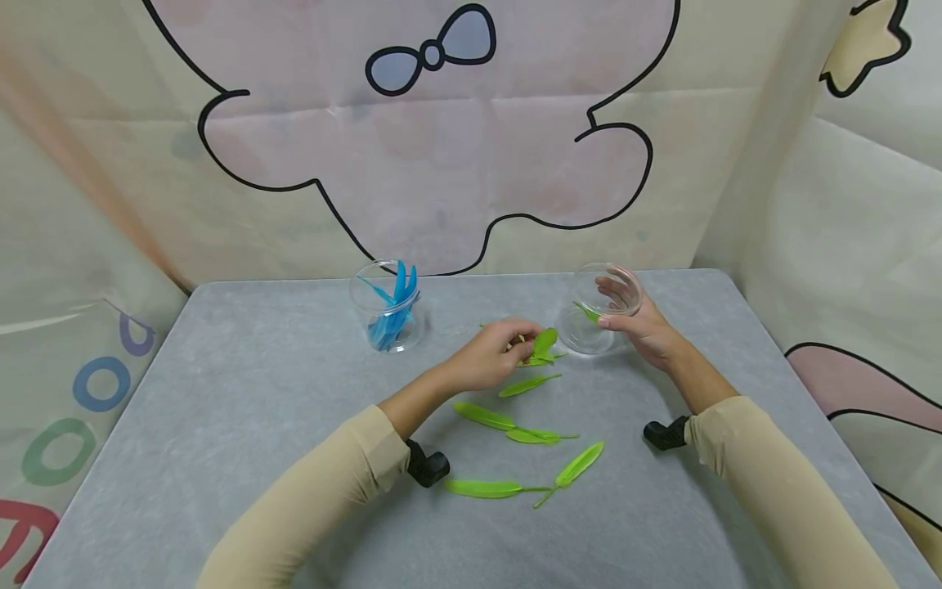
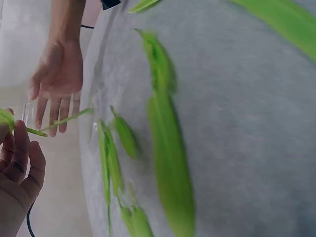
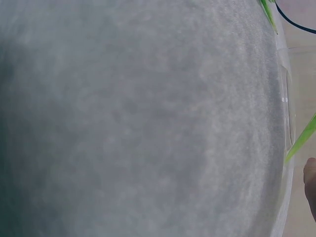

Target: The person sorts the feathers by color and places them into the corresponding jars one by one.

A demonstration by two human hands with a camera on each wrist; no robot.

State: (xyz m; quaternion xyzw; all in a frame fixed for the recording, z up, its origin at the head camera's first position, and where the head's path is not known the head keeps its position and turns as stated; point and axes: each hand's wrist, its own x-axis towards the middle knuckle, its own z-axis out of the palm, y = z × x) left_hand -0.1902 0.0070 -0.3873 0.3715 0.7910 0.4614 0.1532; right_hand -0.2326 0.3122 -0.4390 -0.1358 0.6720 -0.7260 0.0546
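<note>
Holding feather [image 1: 545, 339] and cup [image 1: 586, 334], hands [image 1: 498, 353] [image 1: 642, 321] work beside a sheet [image 1: 66, 245] lettered "oo".

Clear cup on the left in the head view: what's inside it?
Several blue feathers show through the wall of the clear cup. They overlap, so some parts are covered and the number cannot be told.

From where I stand, the grey surface [image 1: 221, 393] sits before a creased, cream back wall [image 1: 721, 139], on which thick black lines trace a big pale pink shape [image 1: 441, 155] with a blue bow [image 1: 432, 54]. Coloured letters [image 1: 79, 384] run along the left wall [image 1: 59, 245]; a yellow star [image 1: 868, 45] tops the pale right wall [image 1: 846, 245]. The light is soft, the shadows faint.
</note>
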